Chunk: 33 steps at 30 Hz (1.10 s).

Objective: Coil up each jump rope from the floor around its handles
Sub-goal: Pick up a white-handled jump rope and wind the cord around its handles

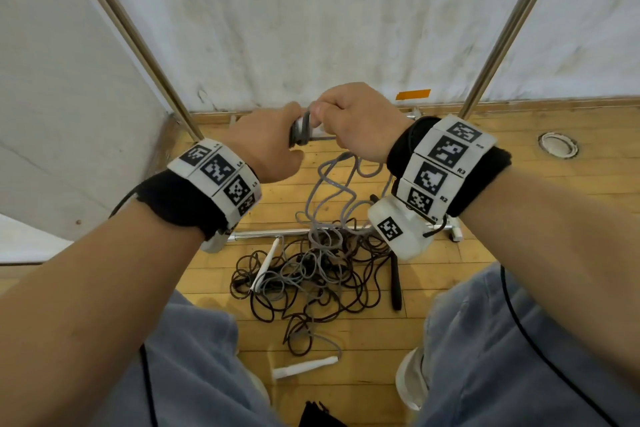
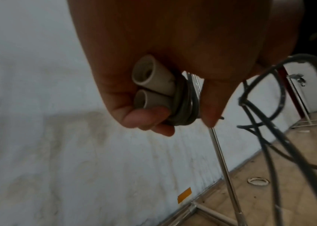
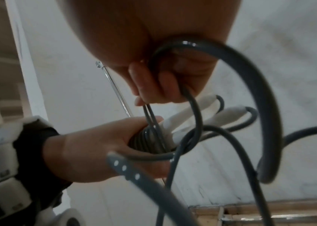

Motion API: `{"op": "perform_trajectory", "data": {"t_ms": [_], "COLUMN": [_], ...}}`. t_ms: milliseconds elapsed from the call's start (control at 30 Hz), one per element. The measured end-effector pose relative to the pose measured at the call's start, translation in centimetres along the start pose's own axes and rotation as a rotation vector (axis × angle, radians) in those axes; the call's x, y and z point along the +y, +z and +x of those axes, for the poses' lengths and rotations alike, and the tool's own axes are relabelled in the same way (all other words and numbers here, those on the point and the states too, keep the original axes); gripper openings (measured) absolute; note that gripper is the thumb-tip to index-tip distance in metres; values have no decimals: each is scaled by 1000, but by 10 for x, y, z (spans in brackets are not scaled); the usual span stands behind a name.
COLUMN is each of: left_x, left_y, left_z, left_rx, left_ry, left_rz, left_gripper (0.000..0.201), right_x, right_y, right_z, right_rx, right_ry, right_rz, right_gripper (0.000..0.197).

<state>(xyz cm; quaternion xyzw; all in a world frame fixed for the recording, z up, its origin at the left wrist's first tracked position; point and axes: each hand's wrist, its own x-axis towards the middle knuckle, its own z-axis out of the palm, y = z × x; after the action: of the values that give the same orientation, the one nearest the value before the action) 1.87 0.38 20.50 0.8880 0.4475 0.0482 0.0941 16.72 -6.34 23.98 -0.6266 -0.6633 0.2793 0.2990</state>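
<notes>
The grey jump rope [image 1: 329,180] is up at chest height between the two hands, several turns of it already wound tight around its pair of white handles [image 2: 152,82], which lie side by side. The left hand [image 1: 268,146] has its fingers curled round that bundle, holding handles and coils together. The right hand [image 1: 356,121] sits just beside it, touching, its fingers [image 3: 150,85] closed on a strand of the same rope, from which loose loops fall away toward the floor. Below, on the wooden floor [image 1: 519,184] between the person's knees, the slack runs into a tangled heap with a dark brown rope [image 1: 349,291]. A black handle [image 1: 396,282] lies at the right edge of the heap, a white handle [image 1: 266,262] at its left, and another white handle [image 1: 304,367] lies nearer the feet. Two metal poles [image 1: 509,28] rise against the pale wall [image 1: 311,10], which bears a strip of orange tape [image 1: 412,94].
</notes>
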Motion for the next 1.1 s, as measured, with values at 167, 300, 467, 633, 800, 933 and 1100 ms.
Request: {"op": "perform_trajectory", "data": {"t_ms": [167,300,467,633,800,933,1100], "left_x": [5,8,9,13,19,24,24], "left_y": [5,0,-13,-27,-35,-36,-35], "left_z": [-1,-5,-12,-22,-25,-25,-22], "left_rx": [64,18,19,-23,44,139,265], "left_ry": [29,62,98,173,140,55,-49], "left_rz": [-4,-35,-108,-319,-613,-833,-833], "left_gripper": [25,23,20,19,21,24,23], "right_x": [3,15,25,32,29,22,16], "right_y": [-5,-19,-35,-41,-30,0,18], "right_z": [6,12,16,11,12,13,16], "right_rx": [99,199,147,-43,-71,-168,-130], "right_ry": [-54,-6,40,88,92,155,175], "right_rz": [-289,-375,-242,-12,228,545,552], "right_gripper": [42,50,55,45,33,30,40]}}
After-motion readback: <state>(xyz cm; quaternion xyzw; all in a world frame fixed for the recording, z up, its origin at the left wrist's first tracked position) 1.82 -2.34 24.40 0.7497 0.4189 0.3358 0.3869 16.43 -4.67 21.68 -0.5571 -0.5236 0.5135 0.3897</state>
